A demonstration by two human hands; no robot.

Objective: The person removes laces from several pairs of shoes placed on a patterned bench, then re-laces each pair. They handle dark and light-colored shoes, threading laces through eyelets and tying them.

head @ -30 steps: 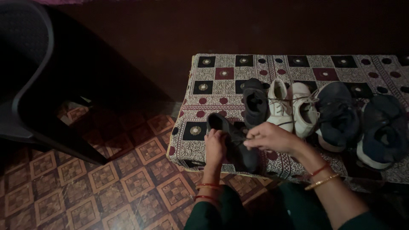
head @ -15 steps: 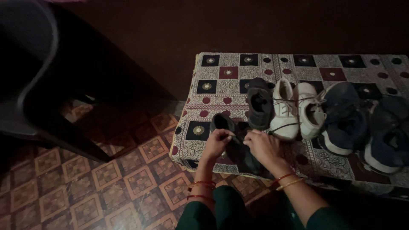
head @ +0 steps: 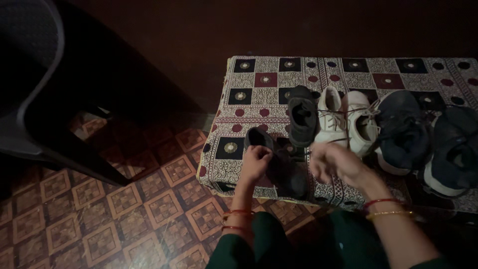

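A black shoe (head: 285,172) lies near the front edge of a low bench covered with a patterned cloth (head: 259,82). My left hand (head: 255,162) grips this shoe at its left side, near the opening. My right hand (head: 338,164) is blurred, just to the right of the shoe, with its fingers curled. Whether it holds a lace is not visible. The matching black shoe (head: 301,115) stands behind, toe pointing away.
A pair of white laced shoes (head: 346,122) and two dark blue sneakers (head: 406,129) (head: 455,149) line the bench to the right. A dark plastic chair (head: 35,99) stands at the left on the patterned tile floor (head: 124,209).
My right hand has moved off the black shoe to the right and is now blurred. My left hand stays on the shoe.
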